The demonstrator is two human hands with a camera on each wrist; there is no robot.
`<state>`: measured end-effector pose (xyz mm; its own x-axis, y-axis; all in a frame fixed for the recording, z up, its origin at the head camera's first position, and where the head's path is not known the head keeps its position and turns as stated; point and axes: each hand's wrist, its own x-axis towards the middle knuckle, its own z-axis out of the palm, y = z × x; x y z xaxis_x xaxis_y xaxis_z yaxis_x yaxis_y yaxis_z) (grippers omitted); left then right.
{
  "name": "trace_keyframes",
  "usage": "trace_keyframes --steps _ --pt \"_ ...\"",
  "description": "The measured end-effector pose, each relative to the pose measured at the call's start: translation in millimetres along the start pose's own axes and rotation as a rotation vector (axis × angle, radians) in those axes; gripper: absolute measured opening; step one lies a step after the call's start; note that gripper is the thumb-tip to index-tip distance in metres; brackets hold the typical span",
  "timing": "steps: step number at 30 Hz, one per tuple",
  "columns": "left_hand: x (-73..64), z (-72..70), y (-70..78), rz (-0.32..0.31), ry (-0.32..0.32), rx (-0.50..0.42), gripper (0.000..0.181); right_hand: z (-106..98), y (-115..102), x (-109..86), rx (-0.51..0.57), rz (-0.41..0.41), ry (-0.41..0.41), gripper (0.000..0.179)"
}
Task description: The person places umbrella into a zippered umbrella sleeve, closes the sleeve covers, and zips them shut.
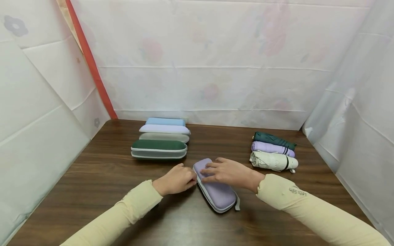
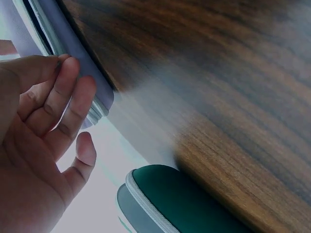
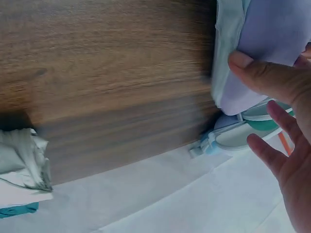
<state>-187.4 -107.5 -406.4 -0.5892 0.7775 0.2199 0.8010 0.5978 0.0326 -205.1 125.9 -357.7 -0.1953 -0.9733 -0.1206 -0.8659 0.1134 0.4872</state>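
A purple zippered case (image 1: 219,196) with a pale zip band lies slantwise on the table between my hands. My left hand (image 1: 176,179) is at its left side; in the left wrist view the thumb and index fingertip pinch at the zip edge, and the zipper pull itself is hidden. My right hand (image 1: 226,172) lies over the top of the case with fingers spread. In the right wrist view its thumb (image 3: 262,75) rests on the purple cover near the zip band. A pale strap loop (image 1: 237,201) sticks out at the near right end.
Behind my left hand a green case (image 1: 158,145) stands in front of a grey case (image 1: 164,137), a pale lavender case (image 1: 164,128) and a blue case (image 1: 165,121). Folded umbrellas, white (image 1: 272,160), purple (image 1: 271,148) and dark green (image 1: 274,139), lie at right. Printed sheets wall the table.
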Motion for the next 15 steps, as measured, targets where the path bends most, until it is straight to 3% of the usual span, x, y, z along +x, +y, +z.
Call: trace_keyframes --steps 10,15 --pt "0.6 2.5 -2.0 -0.028 0.012 -0.042 0.020 -3.8 1.3 7.4 0.083 0.049 -0.014 0.065" --pt "0.8 2.5 -1.2 -0.036 0.011 -0.051 0.019 -8.3 0.6 9.0 0.129 0.082 -0.061 0.073"
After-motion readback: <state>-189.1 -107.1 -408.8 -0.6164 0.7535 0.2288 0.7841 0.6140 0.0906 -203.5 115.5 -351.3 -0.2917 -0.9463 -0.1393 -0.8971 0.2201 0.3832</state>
